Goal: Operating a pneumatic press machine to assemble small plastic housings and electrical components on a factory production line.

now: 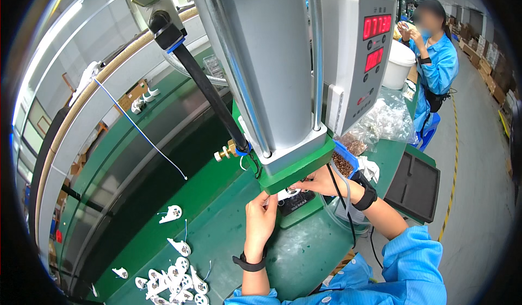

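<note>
A pneumatic press with a grey cylinder [261,60] and a green plate [299,169] stands in front of me. Beneath the plate, a white plastic part [288,194] sits on a black fixture [296,203]. My left hand [261,218] is at the fixture's left side, thumb and fingers pinched together; what lies between them is hidden. From the right, my right hand [321,182] reaches under the plate, its fingers closed on the white plastic part. The plate partly covers the fingertips of both hands.
A pile of white plastic parts [174,280] lies at lower left on the green table. A counter box with red digits [356,55] is beside the cylinder. A blue bin [345,161] holds small brown pieces. Behind are plastic bags [389,114], a white bucket [399,63] and a co-worker [437,60].
</note>
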Demonstrator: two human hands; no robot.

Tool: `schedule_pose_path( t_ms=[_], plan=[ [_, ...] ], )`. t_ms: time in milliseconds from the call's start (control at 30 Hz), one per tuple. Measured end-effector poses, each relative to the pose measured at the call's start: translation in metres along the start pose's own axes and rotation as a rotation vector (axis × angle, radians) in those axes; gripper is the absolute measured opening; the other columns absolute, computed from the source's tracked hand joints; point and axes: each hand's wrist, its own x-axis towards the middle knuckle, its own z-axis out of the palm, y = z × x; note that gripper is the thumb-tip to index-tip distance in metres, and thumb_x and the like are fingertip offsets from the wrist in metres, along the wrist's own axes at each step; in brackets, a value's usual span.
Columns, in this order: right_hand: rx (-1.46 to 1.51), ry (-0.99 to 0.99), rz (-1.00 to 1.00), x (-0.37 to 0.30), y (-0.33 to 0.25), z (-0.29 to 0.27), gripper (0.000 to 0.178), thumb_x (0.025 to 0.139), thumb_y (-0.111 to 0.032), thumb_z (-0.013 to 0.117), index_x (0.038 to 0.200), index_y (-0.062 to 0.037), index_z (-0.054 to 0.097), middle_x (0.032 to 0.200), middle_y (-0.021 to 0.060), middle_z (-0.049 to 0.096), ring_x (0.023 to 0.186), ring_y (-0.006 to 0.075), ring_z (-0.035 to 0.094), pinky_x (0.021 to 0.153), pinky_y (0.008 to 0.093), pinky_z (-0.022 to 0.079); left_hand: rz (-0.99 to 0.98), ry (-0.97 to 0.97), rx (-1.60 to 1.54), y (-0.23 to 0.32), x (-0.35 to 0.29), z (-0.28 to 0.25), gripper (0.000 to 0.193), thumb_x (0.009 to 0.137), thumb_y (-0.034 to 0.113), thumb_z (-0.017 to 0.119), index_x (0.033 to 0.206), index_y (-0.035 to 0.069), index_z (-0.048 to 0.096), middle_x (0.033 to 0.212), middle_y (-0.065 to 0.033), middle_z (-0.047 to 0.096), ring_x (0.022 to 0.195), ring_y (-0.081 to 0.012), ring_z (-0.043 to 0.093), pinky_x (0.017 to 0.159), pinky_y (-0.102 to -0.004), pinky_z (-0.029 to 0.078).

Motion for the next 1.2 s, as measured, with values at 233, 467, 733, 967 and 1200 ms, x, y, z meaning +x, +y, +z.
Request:
schedule_pose_path(
  t_ms=[233,467,733,967,1200],
  plan=[
    [0.125,-0.058,0.173,0.006,0.003,-0.004,0.024,0.074,-0.022,0.069,0.077,0.0013,0.063,0.056,0.0042,0.053,0.052,0.0095,0.046,0.048,0.025,0.037,-0.022,-0.013,0.013,-0.001,0.0,-0.002,0.022,0.088,0.016,0.052,0.089,-0.006,0.059,0.052,-0.0033,0.042,0.051,-0.0073,0.034,0.046,-0.0268,0.031],
    [0.289,0.101,0.136,-0.015,-0.001,-0.016,0.02,0.075,-0.012,0.067,0.089,0.0017,0.062,0.065,0.0055,0.055,0.058,0.0101,0.051,0.052,0.0247,0.04,0.011,0.0,0.044,0.004,-0.002,-0.001,0.02,0.088,0.015,0.052,0.092,-0.004,0.059,0.058,-0.0081,0.052,0.05,-0.0084,0.04,0.048,-0.0275,0.036],
    [-0.587,0.625,-0.013,-0.101,0.044,-0.005,0.038,0.07,-0.001,0.064,0.107,-0.0033,0.058,0.075,0.0092,0.05,0.064,0.0208,0.051,0.058,0.0305,0.043,-0.195,-0.023,0.114,0.029,-0.006,-0.002,0.021,0.088,0.017,0.053,0.093,-0.003,0.056,0.083,-0.0089,0.06,0.067,-0.0133,0.055,0.061,-0.0271,0.045],
    [-0.776,0.415,0.123,-0.069,0.047,-0.031,0.021,0.073,-0.015,0.066,0.091,-0.0048,0.062,0.077,0.0082,0.054,0.079,0.0252,0.052,0.067,0.0347,0.04,-0.164,-0.015,0.06,0.014,-0.005,-0.003,0.021,0.088,0.018,0.054,0.091,-0.003,0.053,0.077,-0.0035,0.056,0.058,-0.0065,0.047,0.047,-0.022,0.038],
    [-0.923,-0.041,0.292,-0.046,0.067,-0.028,0.012,0.075,-0.019,0.06,0.084,-0.013,0.065,0.085,0.0023,0.061,0.089,0.0226,0.054,0.074,0.0376,0.038,-0.163,-0.038,0.055,0.017,-0.007,-0.002,0.021,0.088,0.018,0.053,0.091,-0.002,0.053,0.075,-0.0033,0.056,0.057,-0.0067,0.046,0.047,-0.022,0.037]
  ],
)
